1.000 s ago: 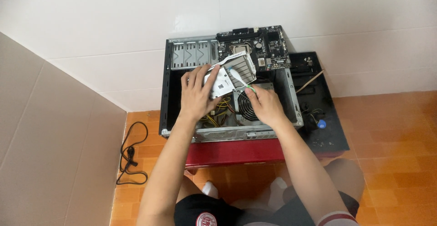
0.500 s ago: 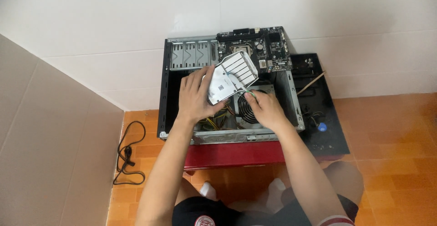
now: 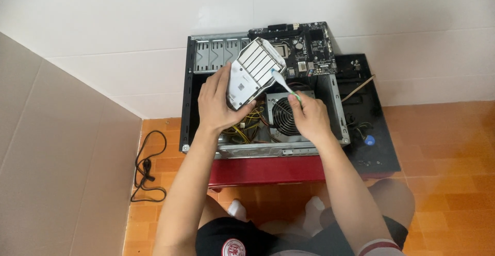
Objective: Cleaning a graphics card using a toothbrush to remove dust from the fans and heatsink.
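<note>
An open computer case (image 3: 260, 132) rests on a low red stand (image 3: 268, 169) on an orange tiled floor (image 3: 448, 153), its black side panel (image 3: 374, 132) alongside and a black cable (image 3: 147, 166) coiled nearby.

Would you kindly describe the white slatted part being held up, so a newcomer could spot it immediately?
Find the open computer case lying against the white wall. Above its middle, the left hand holds up a white rectangular part, with a toothbrush from the right hand touching its edge. It alone is white with parallel ribs, unlike the dark motherboard and round fan.
</note>
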